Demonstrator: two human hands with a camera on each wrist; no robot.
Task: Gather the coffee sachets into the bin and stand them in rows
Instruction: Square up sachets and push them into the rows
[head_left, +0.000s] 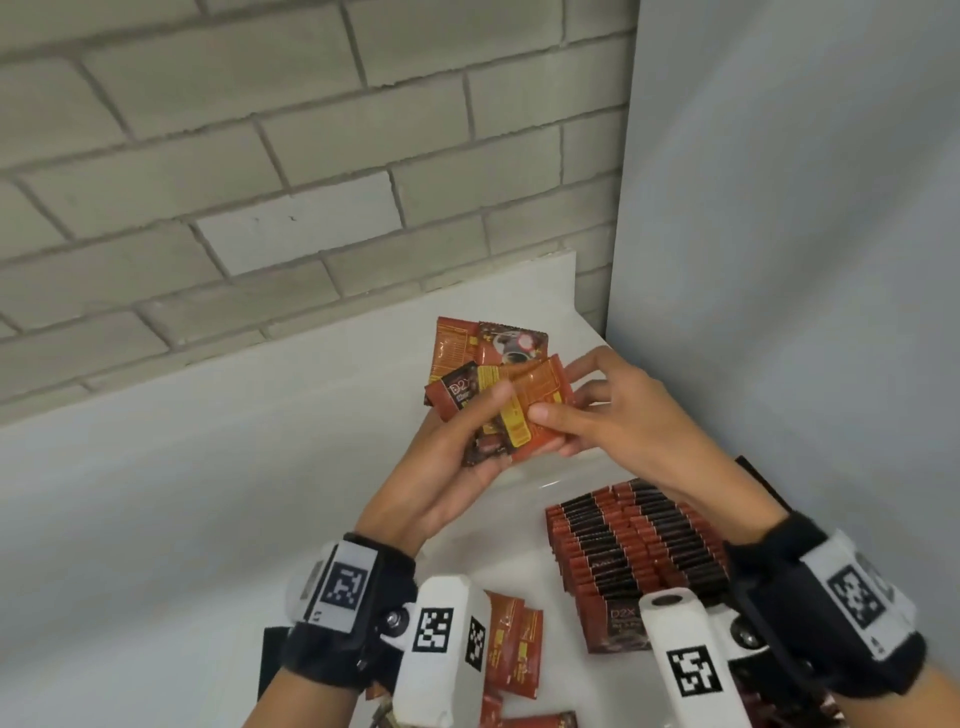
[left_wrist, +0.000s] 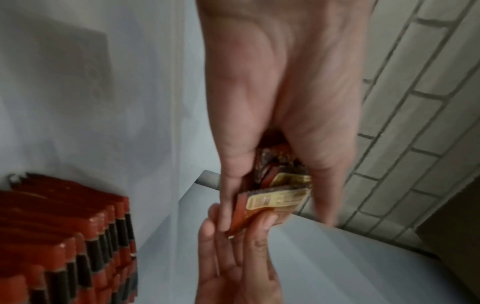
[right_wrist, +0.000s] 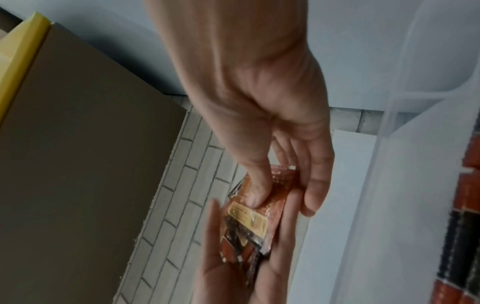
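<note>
Bare table (head_left: 208, 493) leftward; packed sachet rows (head_left: 639, 551) and wall (head_left: 779, 260) rightward.

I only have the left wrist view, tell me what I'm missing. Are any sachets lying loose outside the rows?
Observer: Yes, loose sachets lie on the white surface near the person, beside the rows.
Operator: How is the held bundle arranged?
Observer: The bundle is fanned and uneven in the left hand.
Operator: What is the right hand doing?
Observer: The right hand has its thumb pressed on the top sachet, fingers behind it.
</note>
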